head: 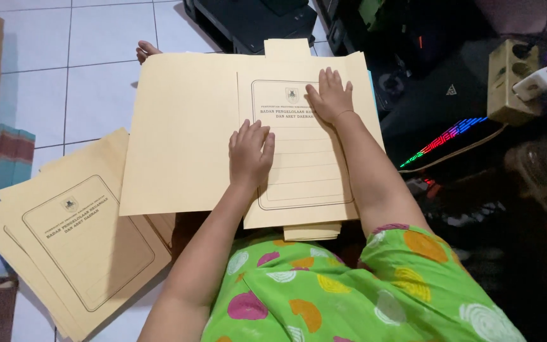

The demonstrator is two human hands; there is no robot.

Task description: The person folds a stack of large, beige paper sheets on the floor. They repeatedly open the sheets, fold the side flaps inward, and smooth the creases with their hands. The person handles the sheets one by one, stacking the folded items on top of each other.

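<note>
I've got both hands flat on the open folder [223,126] in my lap, left hand [250,152] mid-panel, right hand [330,95] up top, holding nothing. Looks like I'm mid-crease; next it needs firm pressing along the fold, I reckon.

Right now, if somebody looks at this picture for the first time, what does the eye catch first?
First, the open cream folder in the centre, with the left hand and right hand pressed flat on its printed half. Next, the stack of similar folders on the white tiled floor at lower left, and the rainbow-lit strip at right.
</note>
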